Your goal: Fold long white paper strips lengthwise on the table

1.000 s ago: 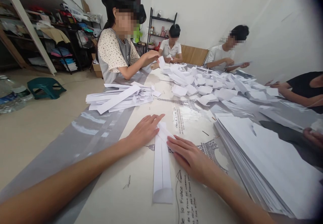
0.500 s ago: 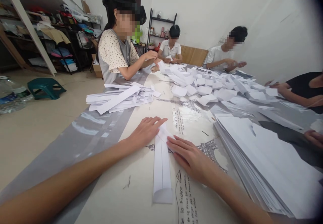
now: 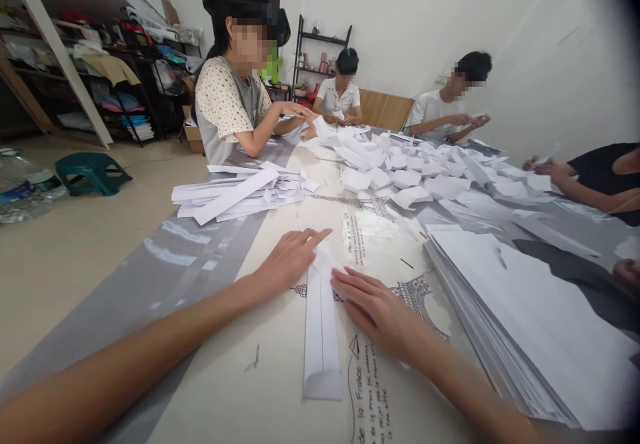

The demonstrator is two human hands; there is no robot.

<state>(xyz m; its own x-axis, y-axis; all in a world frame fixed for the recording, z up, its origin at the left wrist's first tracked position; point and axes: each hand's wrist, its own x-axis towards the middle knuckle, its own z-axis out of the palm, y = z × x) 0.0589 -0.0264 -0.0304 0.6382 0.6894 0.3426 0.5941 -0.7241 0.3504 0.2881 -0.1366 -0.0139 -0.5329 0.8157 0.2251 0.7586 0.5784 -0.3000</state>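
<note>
Paper strip flat on counter, slanted fold at its far end

Far left: clear plastic bottles and green stool on the floor. Then a co-worker in a speckled-sleeve top, both hands over the counter. Pile of loose strips in front, stacked unevenly

Left hand: palm down, fingers close together at the strip's far left edge, one fingertip poking past the end

Strip sits between the hands, running away from the wearer, thin line down its length. Curved band at the near end, can't tell if crease or shadow

Right hand: palm down, fingers close together, tips on the fold's right edge. Can't tell if either hand is pinching, thumbs unclear

Beyond, a co-worker in a white shirt. Heap of folded paper pieces spreads across the far counter; co-worker in a white top behind it. Right: thick stack of white sheets, edges fanned. Far right: co-worker in a dark top, partly cut off
</note>
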